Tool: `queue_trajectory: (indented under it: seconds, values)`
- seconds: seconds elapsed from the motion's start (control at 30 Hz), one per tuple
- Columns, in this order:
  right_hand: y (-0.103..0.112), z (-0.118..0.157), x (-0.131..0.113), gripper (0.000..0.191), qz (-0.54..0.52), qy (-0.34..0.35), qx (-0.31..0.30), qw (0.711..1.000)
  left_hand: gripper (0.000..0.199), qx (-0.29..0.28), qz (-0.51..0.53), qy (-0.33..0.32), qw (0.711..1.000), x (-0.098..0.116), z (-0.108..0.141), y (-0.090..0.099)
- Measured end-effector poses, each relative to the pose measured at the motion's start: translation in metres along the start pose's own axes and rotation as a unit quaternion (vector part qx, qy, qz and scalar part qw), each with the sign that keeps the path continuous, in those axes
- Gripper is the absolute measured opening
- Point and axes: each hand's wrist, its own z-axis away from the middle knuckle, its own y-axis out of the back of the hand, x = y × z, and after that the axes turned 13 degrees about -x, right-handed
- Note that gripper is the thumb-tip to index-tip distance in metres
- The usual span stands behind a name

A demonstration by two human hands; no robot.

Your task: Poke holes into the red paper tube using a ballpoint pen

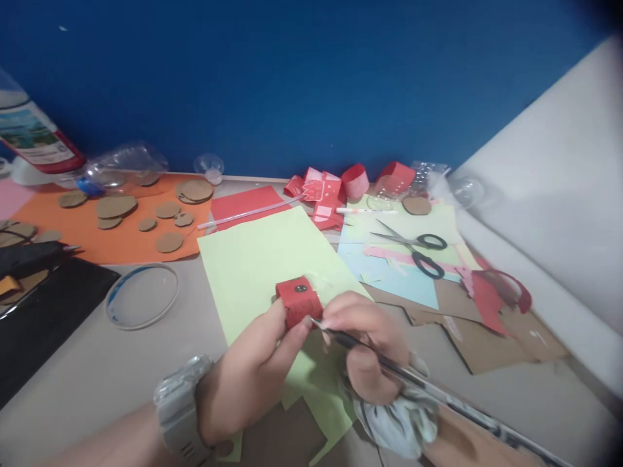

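- While I watch through the head camera, the left hand [248,366] pinches the red folded paper [298,301] firmly at its lower end.
- The right hand [382,334] is wrapped around a pen [345,340], its tip beside the red folded paper.
- I see that paper over a green sheet [267,253], left of the scissors [409,245].

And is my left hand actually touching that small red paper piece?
Touching. The head view shows it: the thumb of your left hand overlaps the front lower edge of the red paper piece, gripping it.
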Motion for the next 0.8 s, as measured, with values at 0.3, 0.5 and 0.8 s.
queue_trajectory:
  seconds: [0.3,0.5,0.8]
  values:
    - [-0.006,-0.013,-0.015,0.031,0.017,0.035,0.048,0.998,0.025,0.008,0.02,0.024,0.999,-0.006,-0.006,0.006]
    - [-0.004,-0.007,-0.009,0.035,0.021,-0.018,0.028,0.999,0.025,-0.038,0.036,-0.008,0.999,0.001,-0.006,0.006]
    - [-0.001,-0.005,-0.015,0.024,-0.006,-0.093,-0.005,0.996,0.032,0.007,-0.065,0.045,0.997,0.003,-0.006,0.006]
